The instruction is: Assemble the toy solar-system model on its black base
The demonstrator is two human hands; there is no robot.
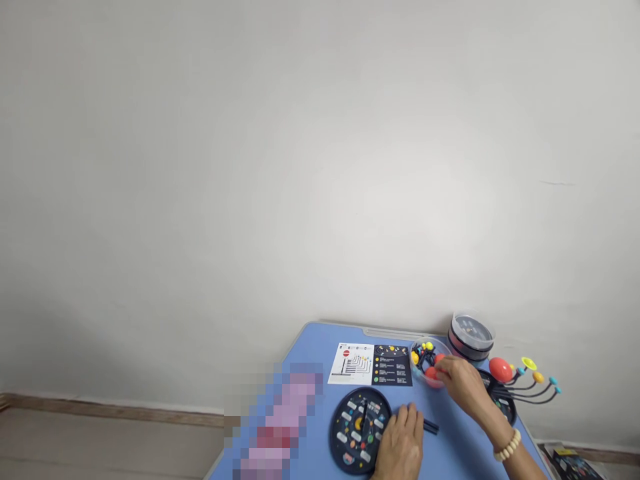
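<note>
A clear plastic bowl [414, 370] holds red half-balls [431, 377], small yellow balls [427, 346] and black rods. My right hand [463, 383] reaches over its rim, fingertips pinched together at the red pieces; what they hold, if anything, is hidden. A round black base [345, 460] printed with planets lies on the table, a short black post [364, 415] standing in it. At its right edge my left hand [401, 443] rests palm down, fingers lying flat. Thin black rods [431, 426] stick out beyond those fingers.
An instruction sheet [350, 367] lies behind the base on the blue table [310, 347]. At right stands an assembled planet model with a red ball [501, 369] and curved arms. A stacked clear-lidded container [471, 337] is by the wall. A blurred pink patch [285, 413] is at left.
</note>
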